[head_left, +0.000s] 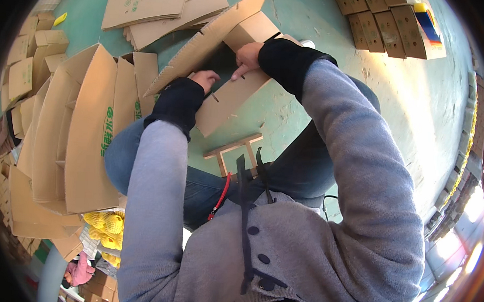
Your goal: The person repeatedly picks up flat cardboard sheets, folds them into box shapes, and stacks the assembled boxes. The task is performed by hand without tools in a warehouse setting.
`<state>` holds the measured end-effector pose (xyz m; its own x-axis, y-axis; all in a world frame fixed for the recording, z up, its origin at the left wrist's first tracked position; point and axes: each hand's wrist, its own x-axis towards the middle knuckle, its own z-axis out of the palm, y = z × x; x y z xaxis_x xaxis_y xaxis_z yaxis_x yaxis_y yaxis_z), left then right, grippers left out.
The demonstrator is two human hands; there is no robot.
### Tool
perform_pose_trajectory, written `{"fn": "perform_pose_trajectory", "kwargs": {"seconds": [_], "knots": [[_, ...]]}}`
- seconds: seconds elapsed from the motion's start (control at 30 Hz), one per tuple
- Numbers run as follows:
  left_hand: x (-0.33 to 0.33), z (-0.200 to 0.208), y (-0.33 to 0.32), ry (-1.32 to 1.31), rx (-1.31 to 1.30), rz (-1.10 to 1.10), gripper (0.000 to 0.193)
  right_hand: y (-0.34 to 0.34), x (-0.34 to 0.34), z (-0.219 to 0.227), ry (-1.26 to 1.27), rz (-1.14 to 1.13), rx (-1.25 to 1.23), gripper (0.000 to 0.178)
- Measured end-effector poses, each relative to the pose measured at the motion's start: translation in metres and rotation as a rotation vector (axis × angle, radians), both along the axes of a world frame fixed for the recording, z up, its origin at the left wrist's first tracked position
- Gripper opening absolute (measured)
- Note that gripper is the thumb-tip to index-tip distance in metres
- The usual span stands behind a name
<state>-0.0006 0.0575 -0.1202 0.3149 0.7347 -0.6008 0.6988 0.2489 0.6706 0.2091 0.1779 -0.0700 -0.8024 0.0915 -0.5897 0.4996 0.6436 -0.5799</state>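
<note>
A partly folded brown cardboard box (228,99) with slotted walls stands in front of me between my knees. My right hand (248,58) grips it, its index finger lying along the upper edge of the near wall by a slot. Reaching inside from the left, my left hand (205,79) has its fingers loosely extended over the dark interior; its underside is hidden. A tall box panel (203,41) rises behind it, slanting up to the right.
Flat cardboard sheets (145,6) lie stacked on the green floor beyond. Open boxes (86,139) with green print crowd my left, beside yellow foam netting (107,226). More boxes (385,27) stand far right. A small wooden frame (234,146) rests between my legs.
</note>
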Motion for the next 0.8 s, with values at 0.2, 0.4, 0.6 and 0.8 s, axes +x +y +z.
{"fn": "perform_pose_trajectory", "kwargs": {"seconds": [0.2, 0.4, 0.6, 0.8], "knots": [[0.035, 0.090, -0.029, -0.147, 0.000, -0.044, 0.058, 0.006, -0.012, -0.016, 0.119, -0.039, 0.163, 0.061], [0.062, 0.089, -0.063, 0.207, 0.236, -0.032, 0.075, -0.049, -0.011, 0.018, 0.342, -0.381, 0.606, 0.027], [0.045, 0.067, -0.053, 0.039, 0.177, -0.069, 0.070, -0.098, 0.025, 0.031, 0.416, -0.582, 0.801, 0.052], [0.038, 0.059, -0.050, -0.114, 0.041, -0.006, 0.065, -0.080, 0.025, 0.022, 0.251, -0.392, 0.733, 0.061]]}}
